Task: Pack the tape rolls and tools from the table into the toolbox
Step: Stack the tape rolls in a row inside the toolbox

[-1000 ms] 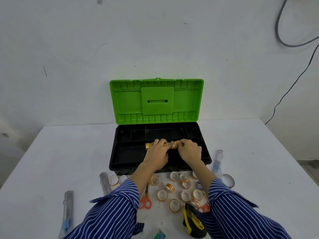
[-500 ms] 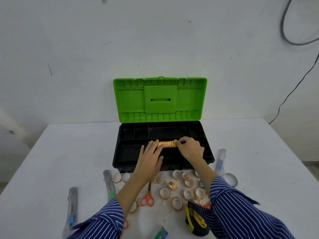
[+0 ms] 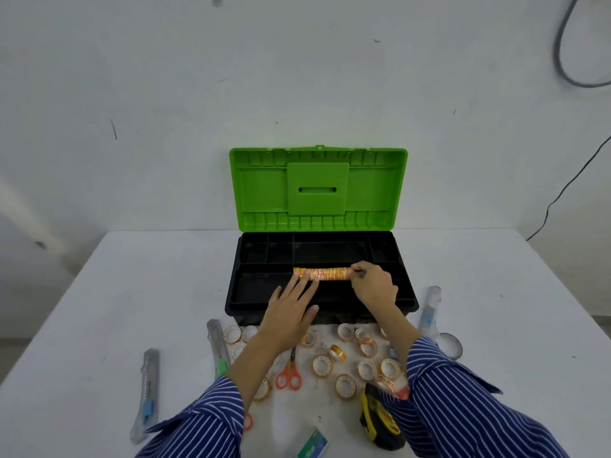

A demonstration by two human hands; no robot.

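A stack of tape rolls (image 3: 321,273) is lying in the toolbox (image 3: 319,292) tray. The left hand (image 3: 291,312) is touching it with straight fingers; the right hand (image 3: 373,285) is pinching its end. Advisable: seat it flat before releasing.

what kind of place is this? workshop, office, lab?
Can't tell for sure; probably a bare staged room set up for recording, not a working shop. A plain white table stands against a blank scuffed wall, with loose cables hanging at the right.
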